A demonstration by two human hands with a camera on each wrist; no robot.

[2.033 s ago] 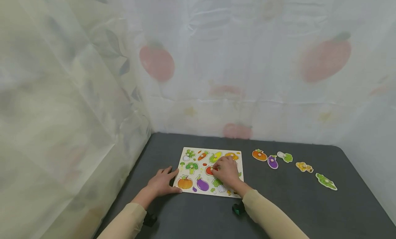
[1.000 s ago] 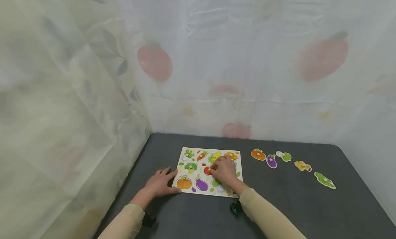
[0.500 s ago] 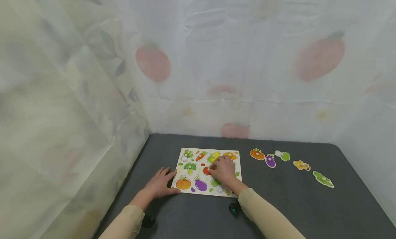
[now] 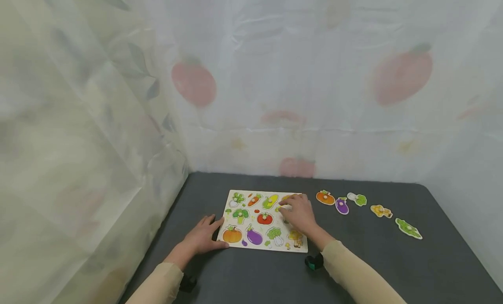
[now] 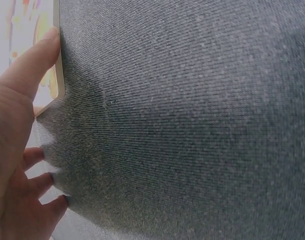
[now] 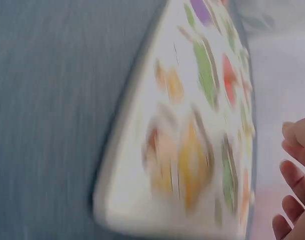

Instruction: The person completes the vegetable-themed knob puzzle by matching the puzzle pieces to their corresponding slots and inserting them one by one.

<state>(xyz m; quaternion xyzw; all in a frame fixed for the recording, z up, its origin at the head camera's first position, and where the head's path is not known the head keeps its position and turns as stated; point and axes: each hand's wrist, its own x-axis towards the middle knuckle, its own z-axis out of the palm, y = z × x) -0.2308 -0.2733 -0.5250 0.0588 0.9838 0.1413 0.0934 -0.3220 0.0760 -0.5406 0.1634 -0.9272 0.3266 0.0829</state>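
A white vegetable puzzle board (image 4: 278,222) lies on the dark table. Knobbed pieces sit in its upper part, among them a broccoli piece (image 4: 240,215), a corn piece (image 4: 270,201) and a tomato piece (image 4: 265,218). My left hand (image 4: 202,237) rests at the board's left side with fingers spread; in the left wrist view the thumb (image 5: 40,57) lies on the board's edge. Over the board's right part hovers my right hand (image 4: 300,213), fingers loosely bent and nothing visible in them. It hides some right-hand pictures. The right wrist view is blurred.
Loose pieces lie right of the board: a pumpkin (image 4: 325,198), an eggplant (image 4: 342,205), a bok choy (image 4: 356,199), a mushroom piece (image 4: 381,211) and a pea pod (image 4: 408,229). Pale curtains (image 4: 243,151) stand behind and beside the table.
My right hand has let go of the tomato piece and moved up and to the right, uncovering the tomato, bok choy and mushroom pictures. The left hand stays in place.
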